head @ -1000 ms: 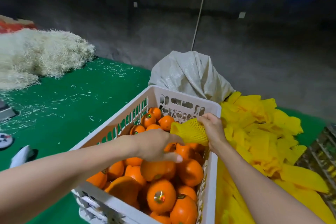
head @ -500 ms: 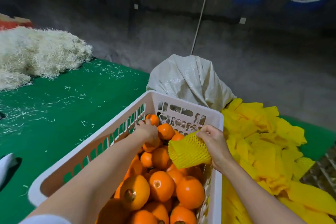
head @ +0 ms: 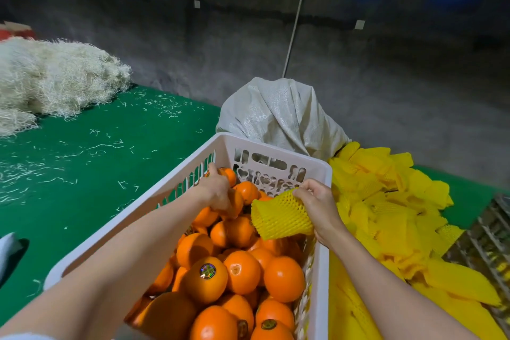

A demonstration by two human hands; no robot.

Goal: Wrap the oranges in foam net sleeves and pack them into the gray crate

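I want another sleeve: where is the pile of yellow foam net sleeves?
Head view, right side: the pile of yellow foam net sleeves lies beside the white plastic crate, nearer than the gray woven sack.

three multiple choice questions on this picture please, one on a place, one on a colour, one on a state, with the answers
1. Where does the pile of loose yellow sleeves lie?
A. right of the crate
B. inside the crate
C. under the crate

2. What colour is the table cover?
A. red
B. green
C. blue

3. What is the right hand doing?
A. lying flat on the cover
B. holding an orange
C. gripping a yellow foam net sleeve

Answers:
1 A, the pile lies outside the crate's right wall.
2 B, the cover left of the crate is green.
3 C, its fingers curl round one end of the sleeve, above the oranges.
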